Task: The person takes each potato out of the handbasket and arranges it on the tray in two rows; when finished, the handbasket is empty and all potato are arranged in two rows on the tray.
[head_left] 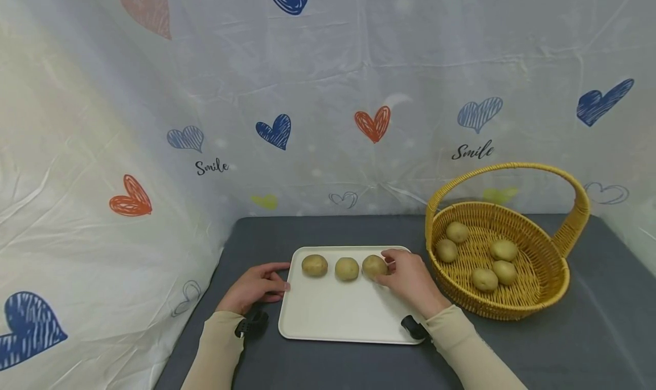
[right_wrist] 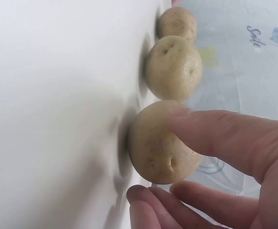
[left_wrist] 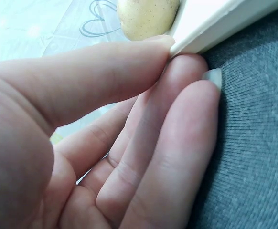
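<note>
Right fingers (right_wrist: pixel 163 205) pinch a potato (right_wrist: pixel 158 150) (rightmost in its row); left fingers (left_wrist: pixel 191 124) pinch the tray (head_left: pixel 348 316).

A pale cloth (head_left: pixel 425 42) printed with hearts (head_left: pixel 274 131) hangs behind a dark grey table (head_left: pixel 594 327).

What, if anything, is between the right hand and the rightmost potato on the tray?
Nothing visible. The right hand's thumb touches the rightmost potato directly. The middle potato sits on its left, away from that hand, and the basket stands right of the tray, also outside the gap.
</note>
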A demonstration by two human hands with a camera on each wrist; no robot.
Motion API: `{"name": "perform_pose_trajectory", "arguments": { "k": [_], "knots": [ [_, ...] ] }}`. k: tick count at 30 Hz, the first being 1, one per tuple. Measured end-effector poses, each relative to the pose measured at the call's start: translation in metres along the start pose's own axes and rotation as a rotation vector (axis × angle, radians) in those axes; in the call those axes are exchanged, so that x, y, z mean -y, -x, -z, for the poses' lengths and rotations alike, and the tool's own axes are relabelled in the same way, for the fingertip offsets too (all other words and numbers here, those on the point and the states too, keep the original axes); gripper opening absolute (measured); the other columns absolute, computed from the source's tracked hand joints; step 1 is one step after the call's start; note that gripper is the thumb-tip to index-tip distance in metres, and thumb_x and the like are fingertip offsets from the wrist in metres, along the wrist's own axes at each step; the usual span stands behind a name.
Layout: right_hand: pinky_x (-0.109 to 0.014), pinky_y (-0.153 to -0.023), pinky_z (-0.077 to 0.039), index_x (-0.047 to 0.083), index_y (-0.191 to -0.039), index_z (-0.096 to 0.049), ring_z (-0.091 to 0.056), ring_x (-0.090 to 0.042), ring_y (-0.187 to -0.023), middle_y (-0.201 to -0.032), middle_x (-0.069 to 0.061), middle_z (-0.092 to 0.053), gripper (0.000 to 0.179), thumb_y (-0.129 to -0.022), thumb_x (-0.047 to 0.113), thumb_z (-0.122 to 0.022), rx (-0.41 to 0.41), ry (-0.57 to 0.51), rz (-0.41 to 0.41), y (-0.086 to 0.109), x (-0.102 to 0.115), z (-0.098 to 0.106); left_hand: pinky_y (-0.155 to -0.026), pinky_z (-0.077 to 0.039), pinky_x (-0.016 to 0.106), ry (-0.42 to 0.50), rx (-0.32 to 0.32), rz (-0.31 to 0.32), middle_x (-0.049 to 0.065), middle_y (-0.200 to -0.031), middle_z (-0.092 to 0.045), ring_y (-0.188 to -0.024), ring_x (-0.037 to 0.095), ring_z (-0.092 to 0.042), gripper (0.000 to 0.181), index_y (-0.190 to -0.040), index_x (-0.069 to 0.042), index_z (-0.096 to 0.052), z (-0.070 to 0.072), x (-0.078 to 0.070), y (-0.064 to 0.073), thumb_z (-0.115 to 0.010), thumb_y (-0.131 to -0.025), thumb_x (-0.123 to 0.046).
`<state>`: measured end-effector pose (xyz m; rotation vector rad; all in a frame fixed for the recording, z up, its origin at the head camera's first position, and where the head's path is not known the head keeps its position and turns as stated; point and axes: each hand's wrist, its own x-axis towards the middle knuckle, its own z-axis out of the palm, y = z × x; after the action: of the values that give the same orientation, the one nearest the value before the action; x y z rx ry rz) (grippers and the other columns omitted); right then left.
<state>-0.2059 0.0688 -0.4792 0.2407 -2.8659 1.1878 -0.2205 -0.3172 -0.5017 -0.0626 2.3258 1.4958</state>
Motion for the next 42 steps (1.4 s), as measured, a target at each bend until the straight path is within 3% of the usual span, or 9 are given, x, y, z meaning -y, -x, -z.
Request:
{"name": "perform_pose_trajectory", "arguments": {
  "k": [12, 19, 26, 30, 35, 38, 42],
  "knots": [
    [-0.047, -0.088, -0.064, -0.004, -0.132, -0.072, -0.078, -0.028, -0.103, -0.120, -0.017, -0.078, 0.059, -0.083, 0.022, -0.093, 0.015, 0.015, -0.003, 0.001, 0.002, 0.001, -0.082, -0.067, 0.036, 0.006, 0.002, 0.004, 0.011, -0.099, -0.074, -0.091, 0.021, -0.077, 0.072, -0.155, -0.012, -0.060, 0.000, 0.000, 0.001, -0.090, -0.090, -0.021],
    [-0.046, -0.089, -0.064, -0.002, -0.131, -0.074, -0.078, -0.028, -0.104, -0.124, -0.017, -0.077, 0.056, -0.085, 0.023, -0.092, -0.001, 0.030, -0.007, 0.002, -0.001, 0.006, -0.082, -0.067, 0.036, 0.010, 0.013, 0.002, 0.011, -0.099, -0.074, -0.091, 0.022, -0.077, 0.071, -0.154, -0.014, -0.061, -0.003, -0.004, -0.006, -0.090, -0.090, -0.020],
    [-0.045, -0.088, -0.064, 0.001, -0.135, -0.073, -0.077, -0.028, -0.109, -0.131, -0.015, -0.076, 0.055, -0.089, 0.026, -0.088, 0.010, 0.018, -0.005, 0.015, 0.013, 0.019, -0.082, -0.067, 0.037, 0.007, -0.001, 0.027, 0.012, -0.099, -0.075, -0.089, 0.022, -0.076, 0.072, -0.154, -0.013, -0.060, 0.000, 0.001, -0.005, -0.090, -0.089, -0.020],
    [-0.044, -0.090, -0.064, 0.004, -0.139, -0.072, -0.075, -0.029, -0.112, -0.133, -0.014, -0.074, 0.055, -0.091, 0.026, -0.087, 0.036, 0.032, 0.009, 0.031, 0.021, 0.048, -0.082, -0.067, 0.036, 0.006, -0.002, 0.031, 0.012, -0.100, -0.074, -0.089, 0.021, -0.076, 0.073, -0.155, -0.013, -0.059, 0.001, 0.002, -0.003, -0.090, -0.090, -0.022],
    [-0.047, -0.093, -0.064, 0.004, -0.138, -0.071, -0.075, -0.030, -0.110, -0.127, -0.013, -0.075, 0.052, -0.093, 0.023, -0.087, 0.047, 0.090, 0.089, 0.043, 0.017, 0.102, -0.080, -0.067, 0.035, 0.003, -0.026, 0.051, 0.011, -0.099, -0.074, -0.088, 0.021, -0.076, 0.072, -0.154, -0.013, -0.061, 0.001, 0.003, -0.002, -0.091, -0.089, -0.020],
    [-0.050, -0.092, -0.064, 0.004, -0.138, -0.072, -0.076, -0.030, -0.109, -0.124, -0.012, -0.077, 0.051, -0.093, 0.024, -0.087, 0.033, 0.172, 0.127, 0.043, 0.000, 0.137, -0.079, -0.067, 0.036, -0.001, -0.029, 0.057, 0.011, -0.098, -0.074, -0.087, 0.021, -0.076, 0.073, -0.153, -0.012, -0.061, -0.001, 0.002, -0.003, -0.092, -0.088, -0.020],
    [-0.054, -0.091, -0.063, 0.001, -0.139, -0.071, -0.075, -0.035, -0.109, -0.129, -0.019, -0.076, 0.052, -0.094, 0.024, -0.085, 0.048, 0.264, 0.096, 0.039, -0.037, 0.179, -0.079, -0.067, 0.036, -0.003, -0.022, 0.060, 0.012, -0.098, -0.073, -0.087, 0.021, -0.076, 0.074, -0.154, -0.012, -0.060, -0.003, 0.000, -0.004, -0.092, -0.087, -0.020]
  ]
}}
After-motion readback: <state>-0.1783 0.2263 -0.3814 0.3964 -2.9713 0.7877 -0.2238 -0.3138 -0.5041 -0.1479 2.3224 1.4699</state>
